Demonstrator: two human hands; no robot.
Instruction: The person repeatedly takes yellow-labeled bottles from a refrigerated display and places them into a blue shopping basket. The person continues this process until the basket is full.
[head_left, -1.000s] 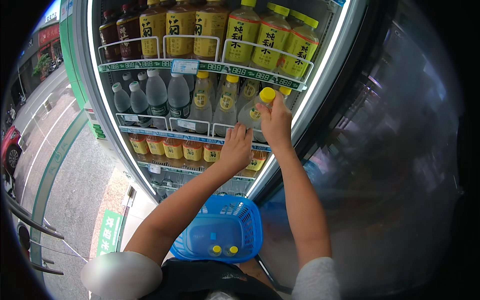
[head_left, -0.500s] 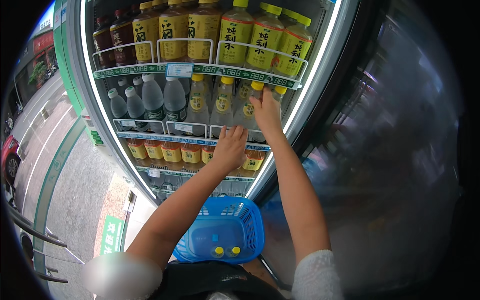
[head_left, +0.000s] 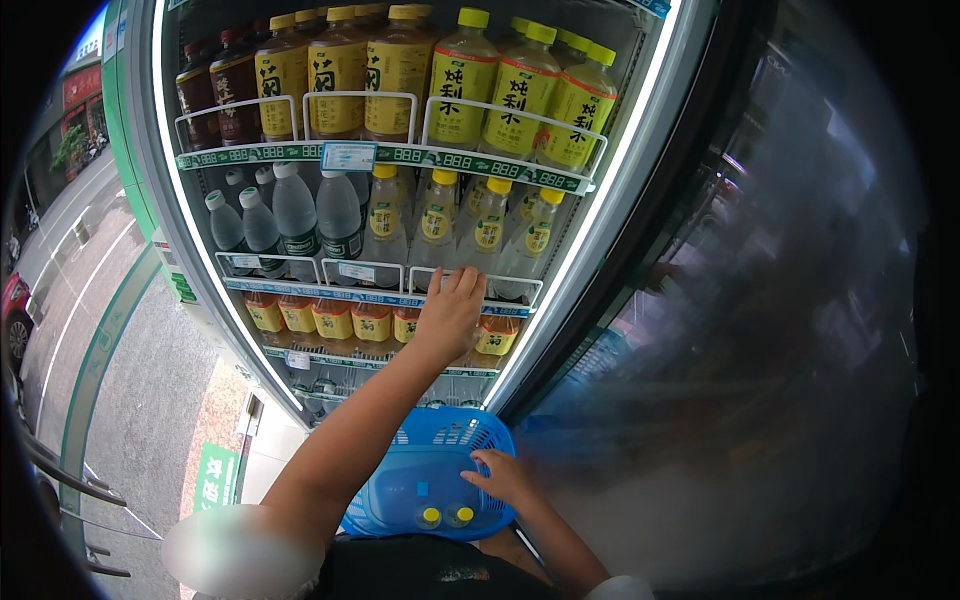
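Observation:
My left hand (head_left: 454,315) reaches up to the middle shelf of a drinks fridge, fingers stretched out against the white wire guard (head_left: 513,290). Behind that guard stand several clear bottles with yellow caps and yellow labels (head_left: 487,235). Lower down, my right hand (head_left: 500,477) hovers over the right side of a blue plastic basket (head_left: 507,440), fingers apart and nothing in them. Two yellow-capped bottles (head_left: 430,517) lie at the near end inside the basket, mostly just their caps plain to see.
Larger bottles with green-yellow labels (head_left: 520,100) fill the upper shelf. Clear water bottles (head_left: 297,210) stand left on the middle shelf, and amber bottles (head_left: 372,322) below. The dark glass door (head_left: 740,350) stands open at right. Pavement (head_left: 150,400) and street lie left.
My right hand has left the yellow-capped bottle on the middle shelf and come down over the basket, empty. My left hand stays at the guard. The view has shifted slightly.

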